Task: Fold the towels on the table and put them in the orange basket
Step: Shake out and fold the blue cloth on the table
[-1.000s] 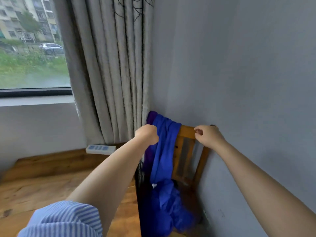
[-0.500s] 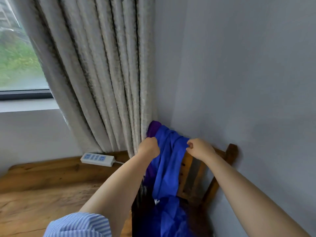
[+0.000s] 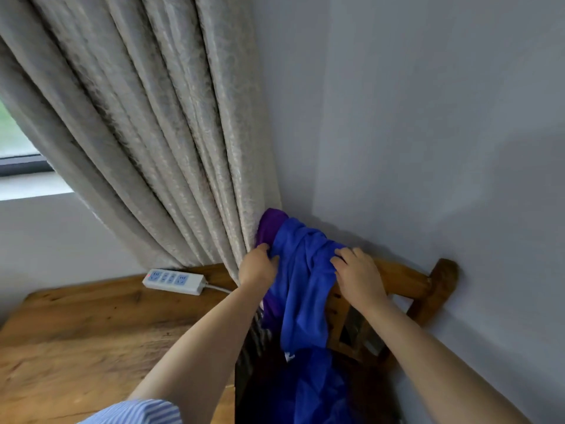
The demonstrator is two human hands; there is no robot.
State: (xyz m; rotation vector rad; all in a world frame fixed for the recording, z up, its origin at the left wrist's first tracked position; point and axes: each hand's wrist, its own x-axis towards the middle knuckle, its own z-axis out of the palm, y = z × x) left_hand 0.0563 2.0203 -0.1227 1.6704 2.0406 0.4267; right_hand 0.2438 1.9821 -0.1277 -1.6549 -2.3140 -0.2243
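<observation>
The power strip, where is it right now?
In the head view the white power strip lies at the back edge of the wooden table, at the foot of the curtain and left of the left hand.

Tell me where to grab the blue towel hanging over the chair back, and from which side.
Grip the blue towel at its bunched top, where it folds over the chair's top rail, coming from above with one hand at each edge. The left hand and right hand already sit there; the long tail hangs below, so lifting upward should free it.
</observation>
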